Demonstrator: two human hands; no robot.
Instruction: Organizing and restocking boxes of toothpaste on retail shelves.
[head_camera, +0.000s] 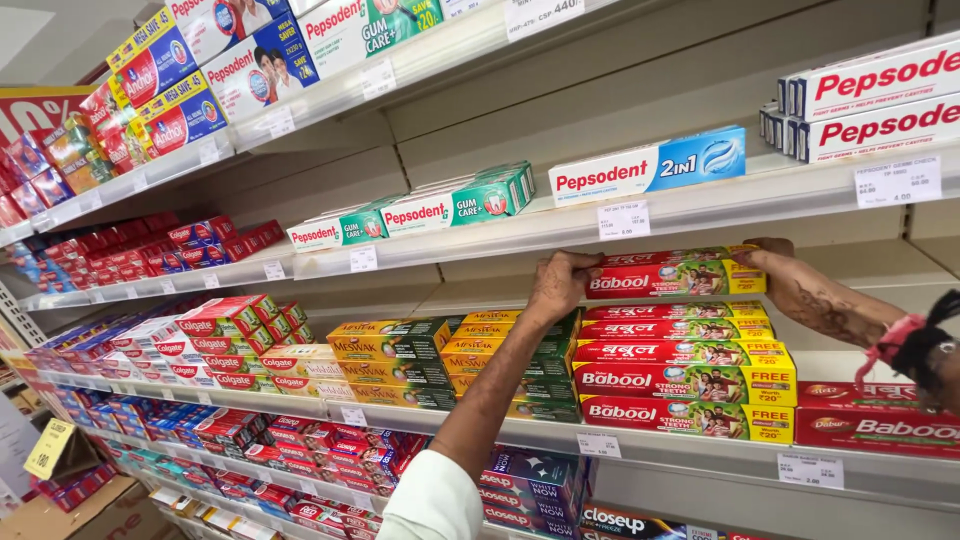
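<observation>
1. Toothpaste box (675, 272), long, red with a yellow end panel: it is held level at both ends, above the stack of like boxes (682, 375) on the same shelf (640, 445), just under the white shelf edge above.
2. Left hand (560, 285): its fingers are closed around the left end of the box, with the back of the hand turned to the camera; the forearm rises from a white sleeve (432, 500) at the lower edge.
3. Right hand (765, 252): it is closed on the right end of the same box, with the fingers curled over the top corner; the forearm comes in from the right, with a red band (893, 340) at the wrist.
4. Stack of red and yellow boxes: it stands directly below the held box, several layers high, near the shelf front.
5. Green and orange boxes (400, 360): these are stacked just left of the red stack, partly hidden behind the left forearm.
6. White and blue box (650, 168): it lies on the shelf above, over the held box.
7. Price labels (623, 219): these are fixed along the shelf edges.
</observation>
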